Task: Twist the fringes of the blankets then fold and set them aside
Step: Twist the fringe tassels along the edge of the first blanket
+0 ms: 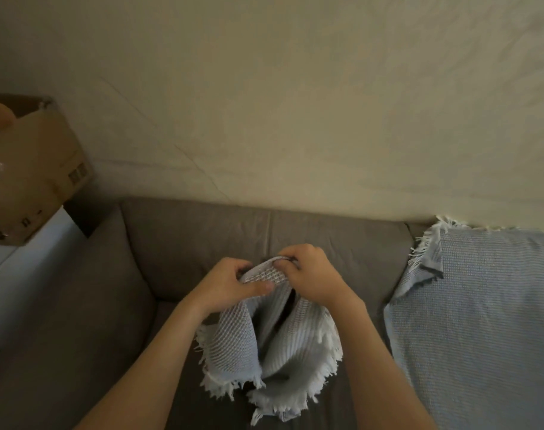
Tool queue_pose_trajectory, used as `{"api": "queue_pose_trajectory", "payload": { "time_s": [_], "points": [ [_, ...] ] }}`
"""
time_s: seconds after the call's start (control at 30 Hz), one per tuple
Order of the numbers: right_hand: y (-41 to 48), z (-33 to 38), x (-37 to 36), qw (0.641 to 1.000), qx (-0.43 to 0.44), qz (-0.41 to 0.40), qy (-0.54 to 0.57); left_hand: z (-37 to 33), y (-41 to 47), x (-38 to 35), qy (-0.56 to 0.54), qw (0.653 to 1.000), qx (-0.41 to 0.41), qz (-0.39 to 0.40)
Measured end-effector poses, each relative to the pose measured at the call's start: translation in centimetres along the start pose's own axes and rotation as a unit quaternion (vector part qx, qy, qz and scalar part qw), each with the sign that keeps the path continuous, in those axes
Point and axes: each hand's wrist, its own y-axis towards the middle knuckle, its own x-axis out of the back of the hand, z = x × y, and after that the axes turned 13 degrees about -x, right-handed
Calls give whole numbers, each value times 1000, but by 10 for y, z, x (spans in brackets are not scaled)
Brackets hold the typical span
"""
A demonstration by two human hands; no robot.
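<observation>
Grey sofa [202,237]; both hands' fingers [258,287] pinch blanket [283,336], edge hidden.

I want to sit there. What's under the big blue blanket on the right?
The blue blanket drapes over the grey sofa, covering its back and seat. Anything else beneath is hidden.
</observation>
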Motion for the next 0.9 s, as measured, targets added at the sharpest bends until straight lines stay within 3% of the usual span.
{"api": "queue_pose_trajectory", "payload": {
  "time_s": [0.1, 0.23, 0.37, 0.43, 0.5, 0.6, 0.67, 0.73, 0.9],
  "points": [
    [2, -10, 5, 998, -46, -34, 15, 8, -5, 5, 7, 1000, -7, -6],
    [3, -29, 10, 979, -178, -78, 55, 11, -1, 16, 57, 998, -2, -23],
    [4, -32, 1, 919, -319, -203, 115, 6, 6, 14, 154, 988, -3, -34],
    [1, -34, -3, 892, -343, -234, 179, 3, 9, 11, 185, 981, -14, -48],
    [-3, -36, -7, 912, -303, -208, 181, 2, 11, 11, 169, 983, -32, -61],
    [-12, -20, -8, 973, -123, -111, 160, -7, 15, 4, 147, 987, -53, -31],
    [-17, -5, -15, 982, -26, 5, 189, -14, 20, -4, 151, 986, -70, -15],
    [-18, 5, -21, 979, -3, 74, 188, -16, 24, -6, 171, 981, -89, -12],
    [-9, -6, -15, 998, -8, 1, 68, -4, 17, 8, 236, 970, -52, -5]
  ]
}}
